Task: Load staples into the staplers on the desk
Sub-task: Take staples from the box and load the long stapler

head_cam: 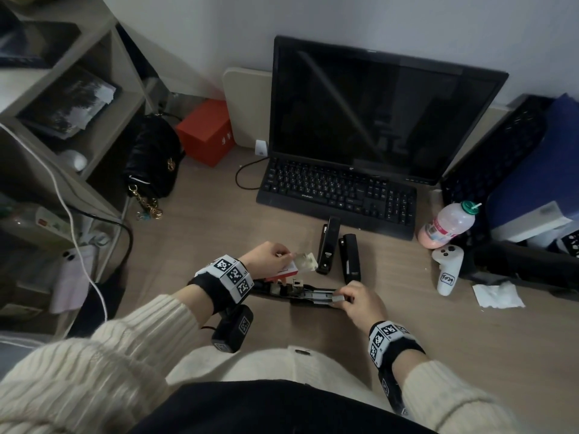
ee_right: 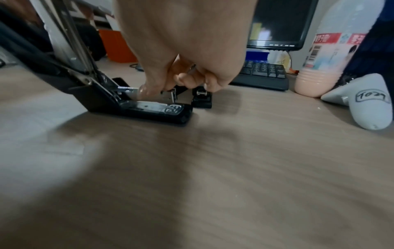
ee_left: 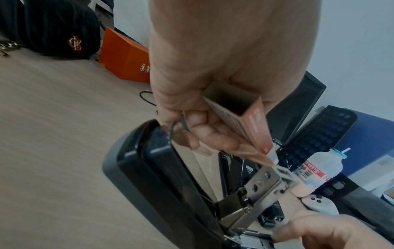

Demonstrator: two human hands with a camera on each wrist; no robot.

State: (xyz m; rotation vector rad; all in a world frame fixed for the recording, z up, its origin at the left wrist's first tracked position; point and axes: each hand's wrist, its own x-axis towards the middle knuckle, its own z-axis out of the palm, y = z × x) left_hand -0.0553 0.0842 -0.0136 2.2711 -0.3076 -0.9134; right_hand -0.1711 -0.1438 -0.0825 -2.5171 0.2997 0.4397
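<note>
My right hand (head_cam: pixel 360 303) pinches a grey staple strip (head_cam: pixel 338 298) over the opened black stapler's (head_cam: pixel 300 292) metal channel, left hand (head_cam: pixel 269 258) gripping the red-and-white staple box (head_cam: pixel 293 267); I'd seat the strip flat, legs down, then close.

Dim, soft indoor light; wrist views motion-blurred; edges bowed by wide-angle lenses.

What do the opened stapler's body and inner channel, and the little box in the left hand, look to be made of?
Opened stapler body: looks like black plastic, smooth and glossy, with soft highlights on its rounded edges. Inner channel: apparently bare steel, silver-grey, with rivets and folded edges. Staple box: thin printed card, red outside, dull brown inside its open end; the left hand holds it. The right hand pinches a small grey piece, likely metal staples.
</note>
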